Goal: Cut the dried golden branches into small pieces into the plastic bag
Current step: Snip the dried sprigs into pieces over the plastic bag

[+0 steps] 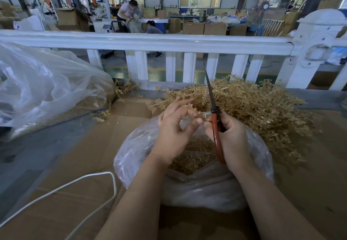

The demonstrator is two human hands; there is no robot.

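Branches point(249, 108) heap beyond both hands; left point(173, 127) pinches a sprig, right point(231, 136) grips scissors point(214, 112).

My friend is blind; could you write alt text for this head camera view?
The right hand grips red-handled scissors, blades up, over an open plastic bag of cut golden pieces. The left hand holds a small sprig; the uncut branch pile lies behind.
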